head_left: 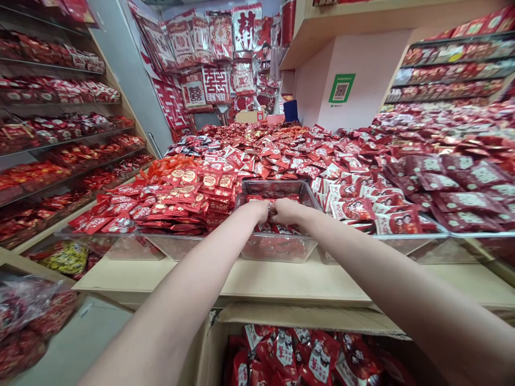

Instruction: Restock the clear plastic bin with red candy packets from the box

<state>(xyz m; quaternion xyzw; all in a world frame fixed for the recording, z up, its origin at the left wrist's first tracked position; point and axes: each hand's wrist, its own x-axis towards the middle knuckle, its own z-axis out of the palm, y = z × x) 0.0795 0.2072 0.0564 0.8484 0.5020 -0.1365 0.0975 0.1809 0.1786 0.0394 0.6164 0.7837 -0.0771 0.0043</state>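
Note:
Both arms reach forward into a clear plastic bin (pixel 279 252) in the middle of the display. Inside it, my left hand (pixel 258 211) and my right hand (pixel 285 212) meet side by side, backs up, with fingers curled inward. What they grip between them, if anything, is hidden. Red packets (pixel 282 229) lie low in this bin, around and under the hands. To the left rises a neat stack of red packets with gold print (pixel 183 195). Red and white packets with printed figures (pixel 352 208) fill the bin on the right.
Bins stand on a pale wooden counter (pixel 257 276). Below, an open cardboard box (pixel 205 354) holds red packets (pixel 284 348). Packed shelves (pixel 60 136) line the left side. A pillar (pixel 362 64) with a green QR sign (pixel 341 88) rises behind. Darker red packets (pixel 466 201) lie far right.

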